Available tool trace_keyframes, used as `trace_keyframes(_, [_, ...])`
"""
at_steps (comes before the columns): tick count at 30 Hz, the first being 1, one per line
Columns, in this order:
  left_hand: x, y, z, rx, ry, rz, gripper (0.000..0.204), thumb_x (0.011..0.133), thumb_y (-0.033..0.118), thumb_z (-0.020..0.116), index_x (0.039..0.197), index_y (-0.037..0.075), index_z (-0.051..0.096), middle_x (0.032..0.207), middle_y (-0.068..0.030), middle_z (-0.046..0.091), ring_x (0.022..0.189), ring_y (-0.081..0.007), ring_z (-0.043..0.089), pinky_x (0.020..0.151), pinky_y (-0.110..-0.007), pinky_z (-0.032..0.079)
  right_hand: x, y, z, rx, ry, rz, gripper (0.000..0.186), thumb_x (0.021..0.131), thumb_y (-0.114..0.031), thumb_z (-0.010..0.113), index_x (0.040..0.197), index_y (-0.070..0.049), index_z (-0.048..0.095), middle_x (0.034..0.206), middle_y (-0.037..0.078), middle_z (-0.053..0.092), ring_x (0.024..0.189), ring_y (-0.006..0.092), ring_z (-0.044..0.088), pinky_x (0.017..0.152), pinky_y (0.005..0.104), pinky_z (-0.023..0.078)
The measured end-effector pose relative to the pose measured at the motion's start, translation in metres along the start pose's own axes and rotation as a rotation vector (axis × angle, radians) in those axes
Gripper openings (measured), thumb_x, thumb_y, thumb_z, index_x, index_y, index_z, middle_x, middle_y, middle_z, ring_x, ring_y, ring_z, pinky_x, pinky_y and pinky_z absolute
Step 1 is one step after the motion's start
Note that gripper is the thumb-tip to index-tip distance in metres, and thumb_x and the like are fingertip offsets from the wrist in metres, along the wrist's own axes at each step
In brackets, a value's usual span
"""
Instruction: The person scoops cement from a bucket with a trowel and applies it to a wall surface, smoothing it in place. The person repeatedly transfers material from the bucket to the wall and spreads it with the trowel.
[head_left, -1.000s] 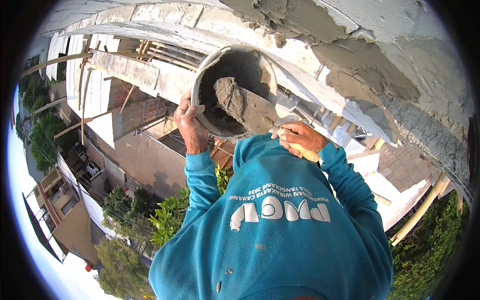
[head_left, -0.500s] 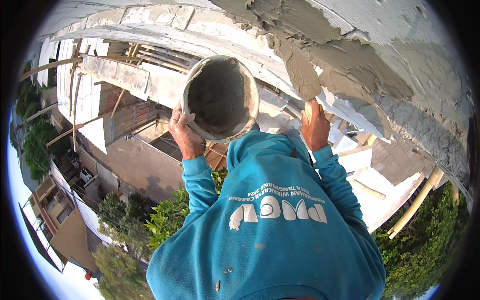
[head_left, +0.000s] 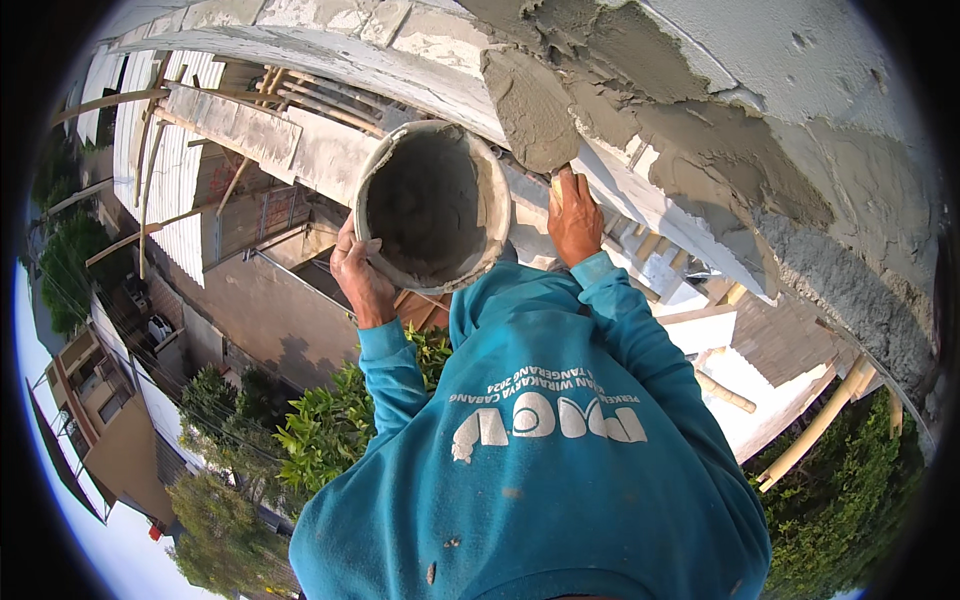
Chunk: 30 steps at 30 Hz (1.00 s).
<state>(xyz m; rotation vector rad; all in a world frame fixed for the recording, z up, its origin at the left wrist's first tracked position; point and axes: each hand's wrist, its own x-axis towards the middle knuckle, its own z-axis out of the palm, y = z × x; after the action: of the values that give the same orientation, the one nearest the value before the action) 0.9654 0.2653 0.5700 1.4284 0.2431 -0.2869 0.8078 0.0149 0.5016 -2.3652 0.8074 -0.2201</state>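
From where I stand, the largest thing is the wall (head_left: 800,65), sweeping from eleven o'clock round to three: pale, hard and pitted in places, with a broad smear of damp grey mortar (head_left: 720,155) across it, smooth in some passes and ragged at the edges. Next comes the person's teal sweatshirt (head_left: 530,500), soft cloth filling the six o'clock side, speckled with small crusty spots (white lettering runs across it, upside down from here). Out at four o'clock a smooth, yellowish bamboo pole (head_left: 820,425) slants beside dense green leaves.

Smaller than these is the bucket (head_left: 497,200), at eleven o'clock from the middle of the view: round, its pale rim and wall crusted with dried mortar, its mouth turned up towards the person, grey mix coating the inside. Then the trowel (head_left: 530,110), between twelve and one o'clock, its flat, long blade plastered in wet grey. Its long axis runs from five to eleven o'clock, with the tip at the eleven end; I cannot tell whether the blade touches the wall.

The left hand (head_left: 360,275) grasps the bucket at its eight o'clock side, thumb over the rim. The right hand's (head_left: 576,217) fingers are wrapped round the trowel's pale handle (head_left: 556,192).
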Motion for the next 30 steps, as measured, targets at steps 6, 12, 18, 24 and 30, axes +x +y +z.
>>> trace_keyframes(6, [-0.003, -0.002, -0.013, -0.041, 0.076, -0.009, 0.055, 0.074, 0.002, 0.046, 0.125, -0.011, 0.062, 0.120, -0.0118, 0.066, 0.106, -0.0155, 0.061, 0.088, -0.025, 0.047, -0.014, -0.001, -0.002, 0.064, -0.025, -0.025, 0.045, 0.091, -0.013, 0.063, 0.134, -0.005, 0.049, 0.106, 0.021, 0.055, 0.092, 0.0458, 0.061, 0.074, 0.0531, 0.050])
trace_keyframes(12, [0.001, -0.008, -0.019, -0.025, 0.070, -0.006, 0.047, 0.073, 0.001, 0.048, 0.114, -0.011, 0.067, 0.126, -0.0141, 0.065, 0.110, -0.0176, 0.061, 0.087, -0.025, 0.047, 0.040, -0.017, 0.017, 0.088, 0.024, -0.079, 0.046, 0.091, -0.013, 0.063, 0.133, -0.005, 0.048, 0.106, 0.022, 0.054, 0.090, 0.0468, 0.060, 0.073, 0.0534, 0.050])
trace_keyframes(18, [0.005, -0.004, -0.023, 0.000, 0.064, 0.005, 0.031, 0.070, -0.002, 0.050, 0.094, -0.008, 0.069, 0.134, -0.0165, 0.062, 0.114, -0.0194, 0.061, 0.090, -0.027, 0.047, 0.000, -0.015, 0.011, 0.115, -0.092, -0.090, 0.045, 0.088, -0.013, 0.063, 0.131, -0.004, 0.051, 0.110, 0.023, 0.053, 0.092, 0.0461, 0.062, 0.075, 0.0518, 0.052])
trace_keyframes(24, [0.016, -0.008, -0.015, 0.024, 0.017, -0.006, 0.041, 0.065, -0.002, 0.051, 0.101, -0.010, 0.068, 0.126, -0.0144, 0.066, 0.109, -0.0194, 0.060, 0.099, -0.028, 0.042, 0.014, -0.035, -0.045, 0.015, -0.018, -0.020, 0.045, 0.087, -0.011, 0.062, 0.131, -0.005, 0.053, 0.105, 0.020, 0.054, 0.089, 0.0439, 0.063, 0.076, 0.0536, 0.050])
trace_keyframes(30, [0.024, -0.005, -0.006, 0.094, -0.062, -0.010, 0.058, 0.068, 0.000, 0.050, 0.123, -0.012, 0.062, 0.111, -0.0118, 0.068, 0.101, -0.0176, 0.061, 0.098, -0.026, 0.042, -0.036, 0.002, -0.068, -0.059, 0.076, 0.128, 0.058, 0.084, -0.005, 0.063, 0.140, -0.008, 0.048, 0.103, 0.019, 0.057, 0.087, 0.0428, 0.062, 0.073, 0.0500, 0.052])
